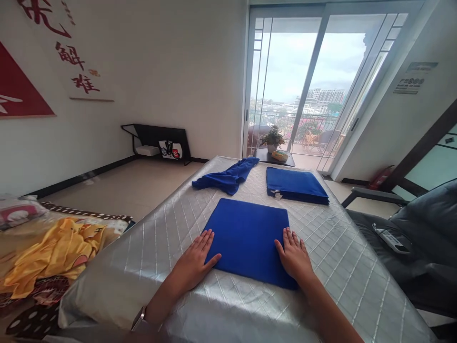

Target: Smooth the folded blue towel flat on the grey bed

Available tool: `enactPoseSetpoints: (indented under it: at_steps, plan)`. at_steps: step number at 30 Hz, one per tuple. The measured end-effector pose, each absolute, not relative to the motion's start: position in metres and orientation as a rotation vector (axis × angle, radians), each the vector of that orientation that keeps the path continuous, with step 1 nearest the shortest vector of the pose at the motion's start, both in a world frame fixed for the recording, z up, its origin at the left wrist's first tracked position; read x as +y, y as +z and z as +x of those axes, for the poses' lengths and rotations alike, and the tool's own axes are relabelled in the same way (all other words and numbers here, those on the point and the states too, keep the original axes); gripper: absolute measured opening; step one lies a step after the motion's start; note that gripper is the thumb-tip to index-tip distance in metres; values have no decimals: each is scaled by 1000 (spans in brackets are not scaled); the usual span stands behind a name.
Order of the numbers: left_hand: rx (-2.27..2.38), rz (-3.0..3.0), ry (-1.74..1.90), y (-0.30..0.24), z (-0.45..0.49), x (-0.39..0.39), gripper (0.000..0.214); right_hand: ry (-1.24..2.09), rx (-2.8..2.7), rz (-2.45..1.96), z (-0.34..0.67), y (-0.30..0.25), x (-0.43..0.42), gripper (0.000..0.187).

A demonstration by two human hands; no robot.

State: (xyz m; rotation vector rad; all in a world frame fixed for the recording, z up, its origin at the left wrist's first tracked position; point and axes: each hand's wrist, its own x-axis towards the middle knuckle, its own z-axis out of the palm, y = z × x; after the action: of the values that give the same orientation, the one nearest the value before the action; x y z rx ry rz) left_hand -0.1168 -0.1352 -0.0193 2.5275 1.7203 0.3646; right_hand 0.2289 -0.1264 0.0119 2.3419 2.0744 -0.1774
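Observation:
A blue cloth (250, 238), folded into a flat square, lies in front of me on a silver quilted surface (153, 238). My left hand (196, 259) rests flat at its left edge, the thumb on the cloth and the fingers along the side. At the opposite edge, my right hand (293, 252) also lies flat with its fingers stretched out. Neither hand grips anything. Beyond the square, a crumpled blue cloth (228, 177) lies at the far left. A stack of folded blue cloths (296, 185) with a white tag sits at the far right.
Yellow fabric (57, 252) lies on a lower bed at the left. On the right stands a black armchair (378, 233) with a remote control (391, 239) on its seat. Past the far edge, a small table (264, 156) holds a potted plant (273, 138) before sliding glass doors.

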Motion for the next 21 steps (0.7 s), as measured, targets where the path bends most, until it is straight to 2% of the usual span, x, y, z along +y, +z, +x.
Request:
enactPoseSetpoints:
  at_steps: [4,11,17,21]
  plan:
    - [1724,2498,264,-12,-116,-134,77,-219,2096,2350,228,15,-127,69]
    - [1688,2615,315,14,-65,-118,82,-233,2090,2355,228,16,-127,69]
    - [1184,2767,252,37,16,-106,82,-158,2109,2314,229,13,-127,68]
    - [977,2784,292,30,66,-94,81,-56,2132,2244,231,10,-128,63]
